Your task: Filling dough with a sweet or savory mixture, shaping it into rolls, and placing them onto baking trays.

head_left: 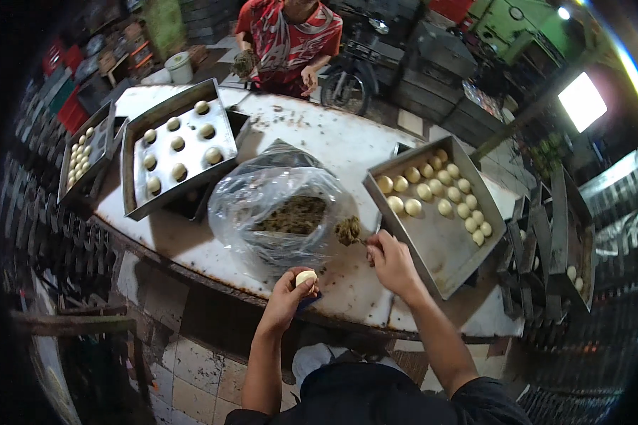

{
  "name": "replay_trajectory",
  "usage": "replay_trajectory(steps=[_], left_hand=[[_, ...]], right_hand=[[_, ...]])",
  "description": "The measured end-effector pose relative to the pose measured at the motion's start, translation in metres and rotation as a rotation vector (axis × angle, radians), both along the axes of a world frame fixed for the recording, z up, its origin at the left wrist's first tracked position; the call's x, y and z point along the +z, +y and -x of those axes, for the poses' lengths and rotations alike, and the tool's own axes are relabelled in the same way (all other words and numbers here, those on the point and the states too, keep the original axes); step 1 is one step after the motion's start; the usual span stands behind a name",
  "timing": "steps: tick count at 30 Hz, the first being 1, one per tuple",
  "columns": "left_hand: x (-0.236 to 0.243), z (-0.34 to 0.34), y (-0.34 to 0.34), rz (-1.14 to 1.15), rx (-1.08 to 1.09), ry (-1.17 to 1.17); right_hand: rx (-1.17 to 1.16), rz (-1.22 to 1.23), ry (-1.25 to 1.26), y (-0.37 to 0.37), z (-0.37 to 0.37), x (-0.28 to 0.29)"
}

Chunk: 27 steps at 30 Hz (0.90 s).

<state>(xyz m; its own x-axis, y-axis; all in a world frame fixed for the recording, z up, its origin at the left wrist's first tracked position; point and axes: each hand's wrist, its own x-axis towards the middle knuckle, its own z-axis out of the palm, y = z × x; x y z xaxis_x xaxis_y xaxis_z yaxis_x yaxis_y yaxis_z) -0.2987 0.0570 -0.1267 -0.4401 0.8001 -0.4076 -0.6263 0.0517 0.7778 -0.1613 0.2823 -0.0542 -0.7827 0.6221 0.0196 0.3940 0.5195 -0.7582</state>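
Note:
My left hand (pixel 285 301) is closed round a pale dough ball (pixel 305 278) near the front edge of the table. In my right hand (pixel 392 261) is the handle of a small utensil, whose end is covered by a clump of dark brown filling (pixel 347 230); the clump hides its shape. Between the hands and beyond them sits a clear plastic bag (pixel 241 212), its mouth spread around more brown filling (pixel 294 214). To the right, a metal tray (pixel 432 248) holds several dough balls along its far and right sides.
On the left, another metal tray (pixel 131 170) carries spaced dough balls, with a smaller tray (pixel 106 149) beside it. More trays (pixel 571 234) lean at the right end of the table (pixel 305 120). Across it stands a person in a red shirt (pixel 290 42). A motorcycle (pixel 351 74) is behind.

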Motion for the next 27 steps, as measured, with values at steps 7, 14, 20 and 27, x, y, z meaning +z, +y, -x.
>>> replay_trajectory(steps=[7,14,20,27], left_hand=[[-0.014,-0.107,0.043,0.180,-0.136,0.091],[-0.028,-0.216,0.087,0.296,-0.218,0.679],[-0.075,-0.245,0.112,0.487,-0.519,1.399],[-0.069,-0.259,0.098,0.557,-0.418,1.451]], right_hand=[[-0.199,-0.258,-0.101,-0.043,-0.153,-0.120],[-0.229,-0.159,-0.072,-0.031,-0.211,-0.167],[-0.330,0.070,0.151,-0.020,-0.223,-0.183],[-0.419,0.186,0.168,-0.025,-0.235,-0.163]])
